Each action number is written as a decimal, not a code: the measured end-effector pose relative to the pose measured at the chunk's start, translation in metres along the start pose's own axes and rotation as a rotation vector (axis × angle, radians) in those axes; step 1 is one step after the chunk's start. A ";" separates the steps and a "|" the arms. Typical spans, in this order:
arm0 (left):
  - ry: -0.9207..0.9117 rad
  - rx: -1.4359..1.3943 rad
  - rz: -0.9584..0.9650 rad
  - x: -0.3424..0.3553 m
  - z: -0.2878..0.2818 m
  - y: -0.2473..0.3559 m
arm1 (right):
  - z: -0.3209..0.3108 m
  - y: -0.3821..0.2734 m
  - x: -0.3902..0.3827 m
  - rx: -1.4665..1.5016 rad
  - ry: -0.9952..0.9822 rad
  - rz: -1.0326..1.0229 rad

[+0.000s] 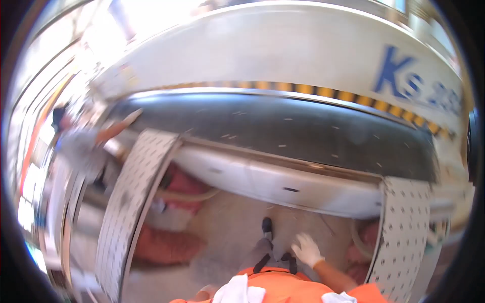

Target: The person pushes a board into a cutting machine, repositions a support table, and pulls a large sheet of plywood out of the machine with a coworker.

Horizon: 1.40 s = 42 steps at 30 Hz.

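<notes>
My right hand [306, 250], in a pale glove, hangs low beside my right leg with its fingers spread. It holds nothing and is nearest to the floor [290, 224] in front of the machine. Of my left arm [204, 293] only a bit shows at the lower edge, and the left hand is out of sight. Before me lies the machine's long dark bed [273, 131], strewn with several small light chips. Motion blurs the picture.
A white beam [283, 45] with a yellow-black stripe [326, 92] spans the bed. Perforated side tables stand at left [134, 187] and right [404, 227]. Red bundles [166, 245] lie on the floor. At left a person [83, 146] in grey reaches a gloved hand [133, 117] over the bed.
</notes>
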<state>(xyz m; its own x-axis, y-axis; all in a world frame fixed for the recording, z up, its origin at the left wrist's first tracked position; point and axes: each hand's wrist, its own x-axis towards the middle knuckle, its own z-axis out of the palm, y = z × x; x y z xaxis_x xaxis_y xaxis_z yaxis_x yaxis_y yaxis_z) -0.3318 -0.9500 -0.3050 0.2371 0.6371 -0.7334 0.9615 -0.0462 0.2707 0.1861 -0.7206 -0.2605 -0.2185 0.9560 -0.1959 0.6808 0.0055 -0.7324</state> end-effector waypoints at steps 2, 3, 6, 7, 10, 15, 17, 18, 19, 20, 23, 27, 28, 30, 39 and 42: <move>-0.176 -0.138 -0.370 -0.060 0.033 -0.004 | 0.029 0.019 -0.036 -0.056 -0.304 0.076; -0.281 -0.227 -0.547 -0.088 0.062 0.006 | 0.033 0.024 -0.052 -0.093 -0.434 0.078; -0.089 -0.602 -0.930 -0.110 0.104 0.035 | 0.028 0.052 -0.076 -0.213 -0.615 0.012; -0.032 -0.655 -0.879 -0.096 0.059 0.059 | 0.020 0.064 -0.077 -0.240 -0.612 0.029; 0.231 -0.850 -0.766 -0.070 0.007 0.112 | -0.011 0.055 -0.055 -0.364 -0.493 0.206; 0.453 -0.912 -0.211 -0.022 -0.052 0.178 | -0.032 0.070 -0.018 -0.416 -0.272 0.187; 0.523 -0.890 -0.080 -0.024 -0.060 0.189 | -0.025 0.073 -0.011 -0.378 -0.188 0.151; 0.442 -0.914 -0.169 -0.046 -0.088 0.203 | -0.021 0.059 -0.012 -0.386 -0.190 0.147; 0.357 -0.936 -0.258 -0.060 -0.102 0.206 | -0.014 0.044 -0.014 -0.373 -0.228 0.162; 0.371 -0.950 -0.266 -0.066 -0.088 0.194 | -0.004 0.017 -0.018 -0.361 -0.273 0.162; 0.257 -0.851 -0.289 -0.065 -0.009 0.132 | 0.047 -0.004 -0.044 -0.296 -0.312 0.046; 0.336 -0.981 -0.803 -0.097 0.120 0.051 | 0.114 -0.029 -0.071 -0.316 -0.644 -0.081; 0.347 -0.994 -0.942 -0.109 0.134 0.037 | 0.141 0.014 -0.075 -0.311 -0.651 -0.229; 0.377 -1.033 -1.056 -0.142 0.175 0.016 | 0.157 0.003 -0.081 -0.267 -0.724 -0.377; 0.476 -1.066 -0.865 -0.127 0.167 0.036 | 0.108 -0.071 -0.032 -0.406 -0.643 -0.060; 0.497 -1.083 -0.779 -0.111 0.109 0.079 | 0.100 -0.056 -0.009 -0.397 -0.615 -0.074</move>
<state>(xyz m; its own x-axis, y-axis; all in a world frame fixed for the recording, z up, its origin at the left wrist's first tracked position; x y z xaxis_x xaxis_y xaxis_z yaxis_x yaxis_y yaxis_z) -0.2668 -1.1083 -0.2699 -0.5848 0.4359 -0.6841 0.1888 0.8933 0.4078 0.0802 -0.7592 -0.2834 -0.5474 0.6118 -0.5709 0.8252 0.2812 -0.4899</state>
